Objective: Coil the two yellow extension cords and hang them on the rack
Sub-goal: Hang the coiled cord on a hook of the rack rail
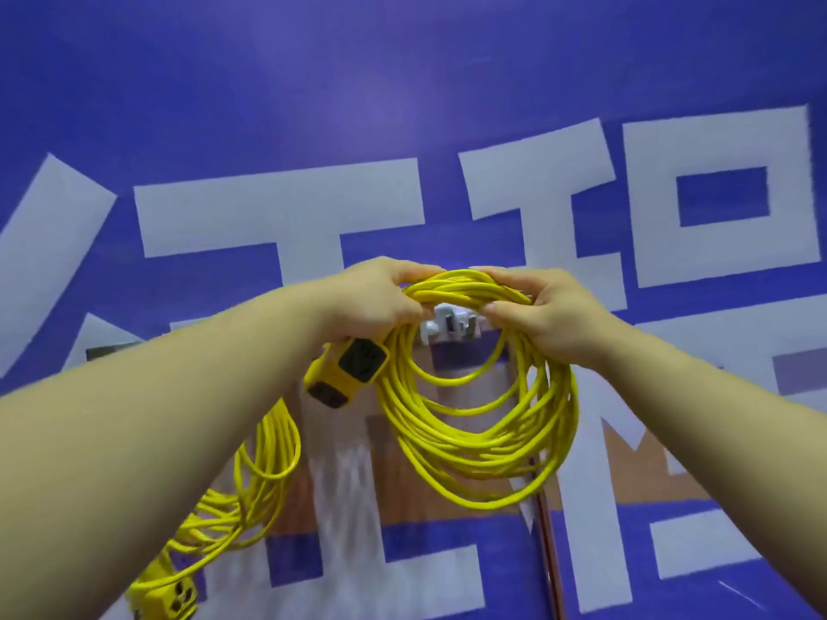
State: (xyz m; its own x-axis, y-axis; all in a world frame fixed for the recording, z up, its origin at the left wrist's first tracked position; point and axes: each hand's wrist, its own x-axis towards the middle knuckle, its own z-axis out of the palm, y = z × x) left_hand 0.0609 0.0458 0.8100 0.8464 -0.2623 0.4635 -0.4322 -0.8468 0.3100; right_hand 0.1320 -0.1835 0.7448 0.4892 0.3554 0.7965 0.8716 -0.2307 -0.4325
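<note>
Where the white rack [452, 326] sits on the blue wall [268, 82], both hands hold a yellow coil [470, 467] up right in front of it. The left hand [376, 297] grips the top of the coil on its left side — fingers curled over the strands, thumb tucked under. The right hand [548, 317] grips the same top bundle on its right side, fingers wrapped over and thumb pressing from below. Between the two hands the top strands arch just above the rack, whose hooks show through the gap; whether the strands touch a hook I cannot tell. The rest of the coil hangs in loose loops below the hands. A socket block [353, 369] — yellow with a black face — dangles tilted just under the left hand. A second cord [273, 434], also yellow and looped, hangs at lower left, partly hidden behind the left forearm; what it hangs from is out of sight. Its socket end [168, 597] shows at the bottom edge. The wall bears large white characters.
</note>
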